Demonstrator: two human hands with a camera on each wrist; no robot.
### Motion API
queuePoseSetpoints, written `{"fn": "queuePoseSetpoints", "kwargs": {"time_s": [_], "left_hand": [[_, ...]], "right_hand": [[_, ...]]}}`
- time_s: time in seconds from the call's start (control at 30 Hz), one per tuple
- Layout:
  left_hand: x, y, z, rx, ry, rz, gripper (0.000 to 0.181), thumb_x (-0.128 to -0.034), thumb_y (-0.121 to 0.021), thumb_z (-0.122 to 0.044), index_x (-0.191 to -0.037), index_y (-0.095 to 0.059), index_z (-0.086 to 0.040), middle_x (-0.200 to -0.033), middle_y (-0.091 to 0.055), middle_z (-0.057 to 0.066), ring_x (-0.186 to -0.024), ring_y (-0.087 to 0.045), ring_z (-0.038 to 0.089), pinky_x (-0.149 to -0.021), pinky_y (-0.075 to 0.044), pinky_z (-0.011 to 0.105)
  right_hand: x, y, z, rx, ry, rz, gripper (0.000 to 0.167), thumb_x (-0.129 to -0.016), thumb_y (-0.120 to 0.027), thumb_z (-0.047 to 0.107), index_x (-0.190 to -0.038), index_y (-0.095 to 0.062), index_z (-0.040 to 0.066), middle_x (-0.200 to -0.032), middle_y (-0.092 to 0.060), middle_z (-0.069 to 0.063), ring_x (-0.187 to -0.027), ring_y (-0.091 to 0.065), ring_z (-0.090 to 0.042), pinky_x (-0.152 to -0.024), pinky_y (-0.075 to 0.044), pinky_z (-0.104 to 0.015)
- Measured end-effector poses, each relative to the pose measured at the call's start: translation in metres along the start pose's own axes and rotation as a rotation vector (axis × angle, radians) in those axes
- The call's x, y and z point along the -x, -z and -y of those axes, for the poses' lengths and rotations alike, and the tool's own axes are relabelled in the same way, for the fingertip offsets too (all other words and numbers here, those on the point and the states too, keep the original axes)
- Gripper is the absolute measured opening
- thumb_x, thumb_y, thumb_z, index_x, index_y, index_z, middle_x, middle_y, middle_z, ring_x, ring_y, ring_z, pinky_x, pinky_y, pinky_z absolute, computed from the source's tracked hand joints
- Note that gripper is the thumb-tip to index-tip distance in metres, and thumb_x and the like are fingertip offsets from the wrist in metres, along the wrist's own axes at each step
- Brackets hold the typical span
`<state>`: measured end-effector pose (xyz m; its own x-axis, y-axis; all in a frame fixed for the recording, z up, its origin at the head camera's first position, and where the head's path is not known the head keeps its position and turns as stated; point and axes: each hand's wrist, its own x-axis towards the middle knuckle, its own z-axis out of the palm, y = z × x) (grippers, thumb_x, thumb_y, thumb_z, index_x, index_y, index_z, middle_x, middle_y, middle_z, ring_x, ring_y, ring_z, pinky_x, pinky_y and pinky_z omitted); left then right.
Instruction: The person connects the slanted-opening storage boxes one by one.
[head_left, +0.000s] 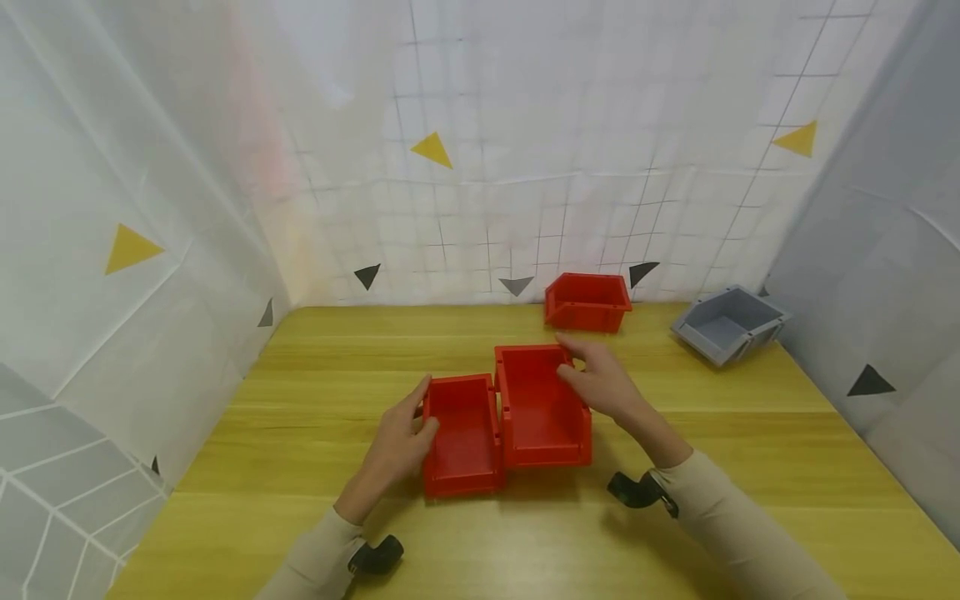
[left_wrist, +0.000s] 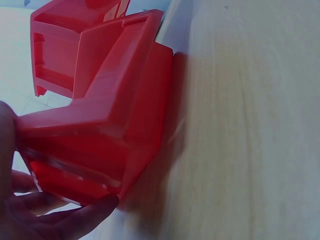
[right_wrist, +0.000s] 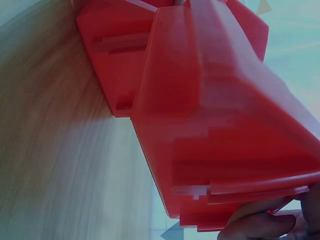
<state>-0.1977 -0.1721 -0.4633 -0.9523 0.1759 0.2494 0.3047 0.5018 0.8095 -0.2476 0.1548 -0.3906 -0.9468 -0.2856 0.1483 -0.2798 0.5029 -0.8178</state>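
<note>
Two red plastic storage bins stand side by side in the head view, their open fronts toward me. My left hand [head_left: 397, 440] grips the left bin [head_left: 463, 442] by its left wall, thumb inside and fingers outside. By its right rim, toward the back, my right hand [head_left: 600, 379] holds the right bin [head_left: 542, 408]. That bin is raised above the table, its side against or very near the left bin's side. In the left wrist view, fingers [left_wrist: 87, 217] curl round the left bin's back wall. Right fingers [right_wrist: 260, 225] reach under the rim of the right bin [right_wrist: 220, 130].
A third red bin [head_left: 588, 317] stands at the back of the wooden table [head_left: 337, 350], near the white curtain [head_left: 480, 217]. To its right, a grey bin [head_left: 723, 337] sits turned at an angle near the table's right edge.
</note>
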Motion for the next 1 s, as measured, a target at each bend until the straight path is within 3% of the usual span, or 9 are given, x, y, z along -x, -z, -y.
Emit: {"fn": "queuePoseSetpoints", "kwargs": {"time_s": [0.1, 0.2, 0.33, 0.47, 0.53, 0.6, 0.7, 0.77, 1.0], "left_hand": [[0.0003, 0.0005, -0.0008, 0.003, 0.001, 0.001, 0.067, -0.1002, -0.057, -0.003, -0.163, -0.033, -0.005, -0.155, -0.049, 0.015, -0.126, -0.06, 0.041, -0.09, -0.057, 0.049], [0.0004, 0.0009, -0.001, 0.002, -0.001, -0.001, 0.067, -0.1, -0.057, -0.003, -0.163, -0.033, -0.005, -0.155, -0.049, 0.015, -0.126, -0.06, 0.04, -0.089, -0.057, 0.049], [0.0, 0.0011, -0.0008, 0.005, 0.001, -0.002, 0.067, -0.1, -0.057, -0.004, -0.163, -0.033, -0.006, -0.155, -0.049, 0.014, -0.127, -0.06, 0.04, -0.09, -0.057, 0.049], [0.0001, 0.001, -0.0005, 0.01, 0.002, 0.002, 0.067, -0.1001, -0.057, -0.004, -0.163, -0.033, -0.005, -0.155, -0.049, 0.015, -0.127, -0.06, 0.041, -0.089, -0.057, 0.049], [0.0004, 0.0008, -0.0005, 0.01, 0.007, 0.003, 0.067, -0.1002, -0.057, -0.003, -0.163, -0.033, -0.006, -0.155, -0.049, 0.014, -0.127, -0.06, 0.04, -0.089, -0.057, 0.048], [0.0006, 0.0009, -0.0012, 0.015, 0.017, 0.007, 0.067, -0.1006, -0.057, -0.004, -0.163, -0.033, -0.008, -0.156, -0.048, 0.012, -0.127, -0.06, 0.038, -0.089, -0.058, 0.047], [0.0004, 0.0009, -0.0016, 0.017, 0.031, 0.011, 0.068, -0.1009, -0.058, -0.005, -0.164, -0.033, -0.01, -0.157, -0.048, 0.009, -0.128, -0.06, 0.035, -0.091, -0.057, 0.046], [0.0004, 0.0011, -0.0018, 0.015, 0.03, 0.013, 0.068, -0.101, -0.057, -0.005, -0.164, -0.033, -0.009, -0.157, -0.048, 0.01, -0.128, -0.06, 0.036, -0.092, -0.056, 0.047], [0.0005, 0.0017, -0.0009, -0.001, 0.029, 0.009, 0.068, -0.1009, -0.058, -0.006, -0.164, -0.033, -0.009, -0.157, -0.048, 0.009, -0.129, -0.059, 0.034, -0.097, -0.054, 0.048]], "right_hand": [[-0.0016, -0.0001, -0.0004, 0.007, -0.009, 0.007, 0.058, -0.101, -0.059, 0.005, -0.156, -0.043, -0.003, -0.145, -0.055, -0.026, -0.105, -0.06, -0.039, -0.047, -0.047, -0.032], [-0.0033, 0.0003, -0.0013, 0.024, -0.014, 0.018, 0.058, -0.101, -0.059, 0.006, -0.156, -0.043, -0.003, -0.146, -0.054, -0.026, -0.109, -0.058, -0.039, -0.056, -0.051, -0.033], [-0.0052, 0.0009, -0.0034, 0.038, -0.014, 0.028, 0.058, -0.101, -0.059, 0.006, -0.156, -0.043, -0.004, -0.149, -0.052, -0.025, -0.12, -0.054, -0.039, -0.078, -0.055, -0.035], [-0.0052, 0.0002, -0.0055, 0.034, -0.007, 0.034, 0.057, -0.101, -0.059, 0.004, -0.155, -0.043, -0.005, -0.149, -0.052, -0.025, -0.117, -0.054, -0.036, -0.073, -0.055, -0.033], [-0.0048, 0.0002, -0.0061, 0.026, -0.007, 0.04, 0.057, -0.101, -0.059, 0.004, -0.155, -0.043, -0.006, -0.147, -0.053, -0.026, -0.097, -0.059, -0.038, -0.062, -0.053, -0.035], [-0.0046, 0.0007, -0.0061, 0.029, -0.006, 0.039, 0.057, -0.101, -0.058, 0.004, -0.155, -0.043, -0.006, -0.147, -0.053, -0.025, -0.098, -0.06, -0.037, -0.069, -0.058, -0.038], [-0.0047, 0.0021, -0.0057, 0.02, -0.007, 0.038, 0.056, -0.102, -0.056, 0.005, -0.155, -0.042, -0.006, -0.149, -0.051, -0.025, -0.109, -0.061, -0.04, -0.092, -0.056, -0.049], [-0.005, 0.0025, -0.0046, 0.022, -0.006, 0.038, 0.056, -0.102, -0.056, 0.005, -0.155, -0.043, -0.005, -0.152, -0.049, -0.024, -0.132, -0.05, -0.038, -0.107, -0.045, -0.055], [-0.0051, 0.001, -0.0037, 0.028, 0.01, 0.042, 0.055, -0.101, -0.057, 0.003, -0.154, -0.043, -0.007, -0.152, -0.049, -0.024, -0.137, -0.047, -0.042, -0.109, -0.041, -0.059]]}}
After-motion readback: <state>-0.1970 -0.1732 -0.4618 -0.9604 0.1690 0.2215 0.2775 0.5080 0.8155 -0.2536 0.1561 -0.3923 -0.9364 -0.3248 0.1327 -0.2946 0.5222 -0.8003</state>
